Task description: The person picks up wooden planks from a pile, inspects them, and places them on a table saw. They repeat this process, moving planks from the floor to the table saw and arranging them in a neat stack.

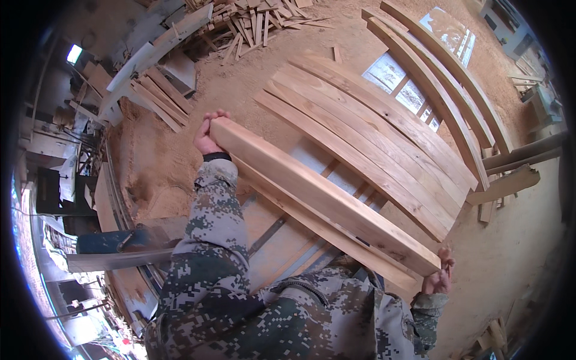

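A thick, smooth wooden beam [324, 192] runs slantwise in front of my body, from upper left to lower right. My left hand [209, 137] is closed round its far left end, with the fingertips showing over the top corner. At the near right end, my right hand [439, 276] grips the beam, its fingers curled up past the outer edge. Just below the beam lies a thinner plank [300, 217], nearly parallel to it and partly covered by it. Beyond the beam, several planks [366, 138] lie side by side, touching, on a pale support with wooden slats.
Long beams [432, 78] rest at the upper right over another slatted stack. Scrap wood [258, 21] is heaped at the top, and short boards [159, 96] lie at the upper left. Sawdust [228, 90] covers the floor. A machine [120, 240] with a metal edge stands at the left.
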Available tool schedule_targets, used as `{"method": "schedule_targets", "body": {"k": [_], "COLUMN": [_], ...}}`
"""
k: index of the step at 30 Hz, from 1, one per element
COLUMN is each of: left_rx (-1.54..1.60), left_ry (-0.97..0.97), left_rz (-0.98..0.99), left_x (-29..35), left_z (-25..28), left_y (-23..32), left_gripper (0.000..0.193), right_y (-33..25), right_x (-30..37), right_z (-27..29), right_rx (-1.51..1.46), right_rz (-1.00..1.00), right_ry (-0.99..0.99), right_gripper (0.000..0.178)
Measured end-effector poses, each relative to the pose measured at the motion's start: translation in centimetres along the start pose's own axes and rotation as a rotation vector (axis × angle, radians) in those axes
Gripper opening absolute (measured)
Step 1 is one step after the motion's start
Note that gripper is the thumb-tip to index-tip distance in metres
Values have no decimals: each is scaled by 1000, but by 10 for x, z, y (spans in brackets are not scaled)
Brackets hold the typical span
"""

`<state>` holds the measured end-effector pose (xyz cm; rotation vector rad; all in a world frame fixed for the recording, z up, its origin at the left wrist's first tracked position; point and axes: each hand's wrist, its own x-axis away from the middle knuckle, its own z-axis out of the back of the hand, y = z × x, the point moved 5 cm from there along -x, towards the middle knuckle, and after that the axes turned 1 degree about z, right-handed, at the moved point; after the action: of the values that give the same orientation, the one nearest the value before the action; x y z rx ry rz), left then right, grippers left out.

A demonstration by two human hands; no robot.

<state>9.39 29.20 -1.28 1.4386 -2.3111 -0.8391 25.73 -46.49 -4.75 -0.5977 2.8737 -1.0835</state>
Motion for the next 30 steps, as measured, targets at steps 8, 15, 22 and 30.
{"method": "schedule_targets", "body": {"k": [8, 15, 22, 30], "left_rx": [1025, 1026, 267, -186], "left_ry": [-431, -343, -70, -74], "left_rz": [375, 448, 71, 106], "left_x": [-16, -36, -12, -27], "left_z": [6, 11, 16, 56], "left_y": [11, -13, -18, -17], "left_gripper": [17, 14, 23, 30], "right_y": [-8, -6, 0, -1], "right_x": [-7, 3, -4, -2], "right_z": [41, 24, -1, 8], "right_rx": [-250, -169, -320, -309], "right_rz": [1, 139, 121, 133], "right_ry": [47, 218, 207, 276], "right_gripper": [30, 24, 13, 13]}}
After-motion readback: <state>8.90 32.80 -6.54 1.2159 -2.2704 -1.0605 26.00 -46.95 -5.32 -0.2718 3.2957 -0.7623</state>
